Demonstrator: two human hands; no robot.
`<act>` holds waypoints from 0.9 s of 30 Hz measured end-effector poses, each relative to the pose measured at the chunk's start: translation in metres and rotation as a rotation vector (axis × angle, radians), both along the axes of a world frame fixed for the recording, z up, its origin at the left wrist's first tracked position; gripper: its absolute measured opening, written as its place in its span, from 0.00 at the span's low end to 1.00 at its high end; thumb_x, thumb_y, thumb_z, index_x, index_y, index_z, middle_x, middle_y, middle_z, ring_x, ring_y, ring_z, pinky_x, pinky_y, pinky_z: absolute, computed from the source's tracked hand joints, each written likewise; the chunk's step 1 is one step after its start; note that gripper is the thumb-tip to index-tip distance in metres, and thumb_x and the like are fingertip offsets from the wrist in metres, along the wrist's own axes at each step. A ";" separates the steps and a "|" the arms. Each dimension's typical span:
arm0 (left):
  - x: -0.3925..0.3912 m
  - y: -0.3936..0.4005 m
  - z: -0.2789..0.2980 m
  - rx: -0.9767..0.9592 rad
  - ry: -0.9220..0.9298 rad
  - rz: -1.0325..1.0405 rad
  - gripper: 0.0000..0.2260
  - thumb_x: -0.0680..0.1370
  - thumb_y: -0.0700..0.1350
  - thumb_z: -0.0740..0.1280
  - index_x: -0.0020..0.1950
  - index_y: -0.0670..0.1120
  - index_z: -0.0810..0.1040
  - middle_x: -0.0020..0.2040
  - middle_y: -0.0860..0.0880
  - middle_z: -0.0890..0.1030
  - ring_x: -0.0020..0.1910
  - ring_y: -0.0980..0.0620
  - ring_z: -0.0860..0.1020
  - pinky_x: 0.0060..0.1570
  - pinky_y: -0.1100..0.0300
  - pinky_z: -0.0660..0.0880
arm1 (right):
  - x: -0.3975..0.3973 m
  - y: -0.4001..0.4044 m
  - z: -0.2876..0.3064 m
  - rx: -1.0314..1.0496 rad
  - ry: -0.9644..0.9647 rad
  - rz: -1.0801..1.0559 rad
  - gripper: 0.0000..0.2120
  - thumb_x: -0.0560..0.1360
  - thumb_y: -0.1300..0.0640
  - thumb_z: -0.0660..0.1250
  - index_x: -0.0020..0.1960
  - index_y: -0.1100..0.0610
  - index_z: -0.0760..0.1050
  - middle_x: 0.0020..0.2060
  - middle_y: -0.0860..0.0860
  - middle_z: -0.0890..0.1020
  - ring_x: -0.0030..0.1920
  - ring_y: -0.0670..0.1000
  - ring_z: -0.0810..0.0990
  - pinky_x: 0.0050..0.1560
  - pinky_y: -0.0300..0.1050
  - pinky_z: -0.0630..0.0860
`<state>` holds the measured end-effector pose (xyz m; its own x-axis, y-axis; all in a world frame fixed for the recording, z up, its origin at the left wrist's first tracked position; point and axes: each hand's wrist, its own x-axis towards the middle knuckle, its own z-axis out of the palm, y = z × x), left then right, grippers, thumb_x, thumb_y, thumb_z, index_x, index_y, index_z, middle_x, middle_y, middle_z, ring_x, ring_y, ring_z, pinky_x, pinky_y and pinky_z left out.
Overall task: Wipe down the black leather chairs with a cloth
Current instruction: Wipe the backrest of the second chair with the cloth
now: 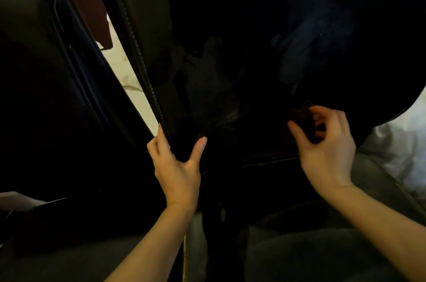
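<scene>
The scene is very dark. A black leather chair (334,35) fills the upper right, with faint smeared sheen on its surface. My right hand (327,143) pinches a small dark brown cloth (302,118) between thumb and curled fingers, just below the chair's lower edge. My left hand (177,162) rests against a black ribbed edge strip (138,51) that runs diagonally up to the left, fingers straight along it and thumb spread out to the right. It holds nothing that I can make out.
A second black chair or panel (57,97) stands at the left. A bright strip of pale floor (136,92) shows between the dark surfaces, with a reddish-brown wooden piece (92,5) above it. White fabric (403,143) lies at the right edge.
</scene>
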<state>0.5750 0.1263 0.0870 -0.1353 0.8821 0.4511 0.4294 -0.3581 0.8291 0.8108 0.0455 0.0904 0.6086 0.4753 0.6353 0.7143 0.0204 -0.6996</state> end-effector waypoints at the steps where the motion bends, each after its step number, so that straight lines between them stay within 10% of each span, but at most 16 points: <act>1: 0.002 -0.002 -0.001 -0.007 -0.024 0.003 0.35 0.71 0.58 0.75 0.75 0.52 0.67 0.62 0.57 0.68 0.59 0.61 0.73 0.56 0.75 0.68 | -0.011 0.007 0.003 0.044 0.035 -0.015 0.19 0.73 0.50 0.73 0.60 0.57 0.75 0.52 0.48 0.74 0.49 0.44 0.75 0.51 0.48 0.78; 10: -0.010 -0.003 0.000 0.022 0.038 -0.036 0.27 0.77 0.50 0.72 0.75 0.54 0.69 0.56 0.63 0.69 0.54 0.62 0.78 0.53 0.69 0.76 | -0.093 0.050 0.020 -0.003 -0.583 0.376 0.16 0.74 0.55 0.72 0.61 0.55 0.78 0.55 0.53 0.78 0.53 0.53 0.78 0.48 0.49 0.79; 17: -0.012 0.000 -0.002 0.017 -0.005 -0.093 0.24 0.77 0.52 0.71 0.72 0.53 0.71 0.57 0.63 0.70 0.56 0.60 0.79 0.57 0.63 0.78 | -0.044 0.052 0.130 0.211 -0.335 0.088 0.17 0.77 0.53 0.69 0.64 0.57 0.76 0.56 0.54 0.76 0.55 0.47 0.75 0.57 0.32 0.70; 23: -0.018 -0.003 0.001 0.010 0.004 -0.137 0.23 0.79 0.49 0.69 0.74 0.53 0.70 0.59 0.60 0.72 0.58 0.64 0.76 0.59 0.73 0.73 | -0.106 0.090 0.114 0.154 -0.549 0.286 0.17 0.77 0.59 0.68 0.65 0.58 0.76 0.59 0.56 0.76 0.59 0.55 0.74 0.60 0.50 0.73; 27: -0.023 0.000 0.005 0.015 0.006 -0.174 0.25 0.80 0.46 0.68 0.76 0.57 0.68 0.60 0.60 0.72 0.60 0.62 0.77 0.62 0.59 0.77 | -0.091 0.075 0.056 0.075 -0.749 0.406 0.18 0.76 0.60 0.70 0.65 0.58 0.76 0.59 0.54 0.74 0.58 0.57 0.73 0.55 0.55 0.76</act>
<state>0.5522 0.1265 0.0923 0.0216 0.8853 0.4646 0.3647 -0.4397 0.8208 0.7197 0.1204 0.1464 -0.1930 0.5059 0.8407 0.9149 0.4025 -0.0322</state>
